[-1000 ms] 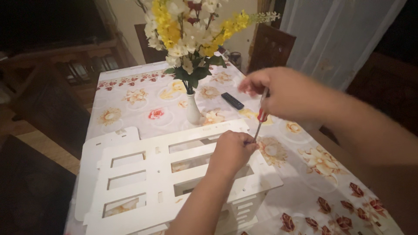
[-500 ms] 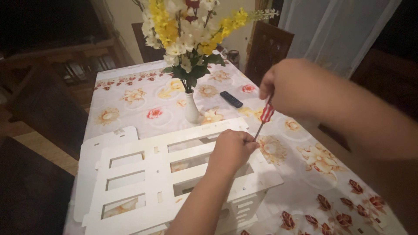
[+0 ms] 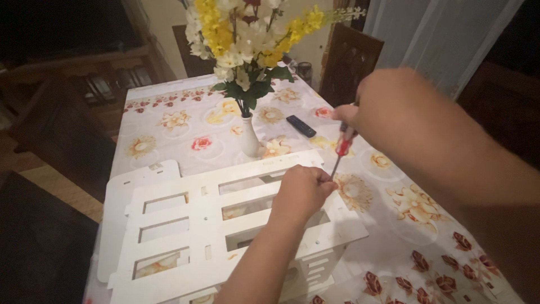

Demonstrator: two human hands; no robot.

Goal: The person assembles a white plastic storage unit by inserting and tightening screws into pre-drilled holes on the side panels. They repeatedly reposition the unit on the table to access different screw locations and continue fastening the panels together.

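Observation:
A white slotted panel assembly (image 3: 185, 225) lies flat on the table. My left hand (image 3: 302, 191) rests closed on its far right edge, fingers pinched around the tip of a screwdriver; any screw under them is hidden. My right hand (image 3: 371, 107) hovers above and to the right, gripping the red-handled screwdriver (image 3: 341, 149), whose thin shaft slants down to the panel edge by my left fingers.
A white vase of yellow and white flowers (image 3: 247, 67) stands just behind the panel. A black remote (image 3: 301, 125) lies beyond it on the floral tablecloth (image 3: 410, 202). A dark wooden chair (image 3: 349, 62) stands at the far side, with dark furniture to the left.
My right hand has shifted up and to the right with the screwdriver, the view moving slightly. My left hand stays on the panel edge.

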